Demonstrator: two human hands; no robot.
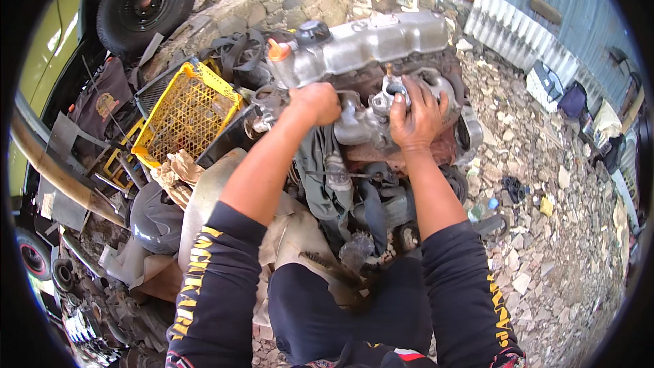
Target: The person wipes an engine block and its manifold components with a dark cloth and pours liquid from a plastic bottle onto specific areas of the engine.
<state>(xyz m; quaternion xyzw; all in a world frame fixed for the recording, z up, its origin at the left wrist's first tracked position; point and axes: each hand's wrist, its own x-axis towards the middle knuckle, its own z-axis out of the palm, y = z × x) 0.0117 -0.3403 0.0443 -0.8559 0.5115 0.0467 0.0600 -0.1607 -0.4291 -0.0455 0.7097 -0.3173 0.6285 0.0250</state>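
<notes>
A car engine with a silvery metal valve cover stands before me, a black oil filler cap on its top. At the cover's left end is an orange plastic piece. My left hand is curled near the engine's left end; whether its fingers hold something is hidden. My right hand lies on the cast-metal manifold, thumb and fingers around a round-holed metal housing. Below the manifold hang dark green cloths. A brush lies near my knees.
A yellow plastic crate, crumpled brown paper and a dark rounded shell are at left. Behind them stands a vehicle with a black wheel. Metal parts are heaped at lower left. Rubble covers the ground at right.
</notes>
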